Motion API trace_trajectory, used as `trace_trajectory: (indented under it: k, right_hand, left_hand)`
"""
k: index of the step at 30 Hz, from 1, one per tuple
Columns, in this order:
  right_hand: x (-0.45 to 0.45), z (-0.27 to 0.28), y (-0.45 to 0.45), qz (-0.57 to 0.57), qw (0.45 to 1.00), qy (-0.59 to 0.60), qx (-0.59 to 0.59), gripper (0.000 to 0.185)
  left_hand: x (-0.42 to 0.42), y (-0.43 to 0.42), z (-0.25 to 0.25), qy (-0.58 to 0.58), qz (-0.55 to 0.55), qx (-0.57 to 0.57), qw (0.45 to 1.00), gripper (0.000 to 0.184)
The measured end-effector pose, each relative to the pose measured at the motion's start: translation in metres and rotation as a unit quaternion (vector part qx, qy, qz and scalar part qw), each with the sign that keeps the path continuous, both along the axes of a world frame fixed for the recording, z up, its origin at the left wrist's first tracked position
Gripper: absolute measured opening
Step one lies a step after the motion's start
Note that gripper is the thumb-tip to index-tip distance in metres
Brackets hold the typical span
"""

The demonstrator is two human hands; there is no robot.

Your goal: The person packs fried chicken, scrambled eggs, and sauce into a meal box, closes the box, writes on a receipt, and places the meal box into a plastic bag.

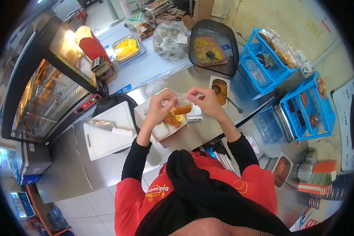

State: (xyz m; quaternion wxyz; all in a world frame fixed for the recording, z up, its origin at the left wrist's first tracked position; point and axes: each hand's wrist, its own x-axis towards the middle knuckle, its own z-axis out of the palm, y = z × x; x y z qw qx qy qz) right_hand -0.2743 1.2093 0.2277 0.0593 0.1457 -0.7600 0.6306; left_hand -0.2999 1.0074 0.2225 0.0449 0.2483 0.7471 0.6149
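Note:
Between my two hands hangs a small clear plastic bag with orange-brown sauce (182, 110) in its bottom. My left hand (163, 105) pinches one side of its top, and my right hand (203, 101) pinches the other side, so the top is stretched between them. Below the bag lies an open paper food box (170, 135). White rice (160, 131) and golden fried food (173, 120) fill it, with some yellow bits beside them. Just right of the box sits a small white pack (194, 114), partly hidden by my right hand.
A cutting board (106, 143) with a knife lies left, near a lit food warmer (59, 86). Behind are a tray of yellow food (126, 48) and a black container (234, 49). A sauce pan with ladle (220, 96) and blue baskets (259, 74) stand right.

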Motion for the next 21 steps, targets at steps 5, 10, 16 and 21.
trace_trajectory:
  k: [5, 10, 16, 21]
  right_hand:
    - [0.002, -0.012, -0.023, 0.066, 0.996, 0.019, 0.053, 0.013]
    - [0.017, -0.024, -0.043, 0.058, 0.992, 0.013, 0.11, 0.015]
    - [0.036, -0.061, -0.056, 0.025, 0.977, 0.099, 0.186, 0.014]
    - [0.034, -0.096, -0.044, 0.025, 0.97, 0.105, 0.22, 0.011]
  left_hand:
    - [0.01, -0.026, -0.001, 0.094, -0.003, -0.022, 0.995, 0.006]
    - [0.017, -0.041, -0.029, 0.158, -0.017, -0.066, 0.985, 0.005]
    - [0.038, -0.048, -0.071, 0.126, -0.018, -0.063, 0.99, 0.008]
    - [0.055, -0.058, -0.107, 0.042, 0.069, -0.067, 0.994, 0.009]
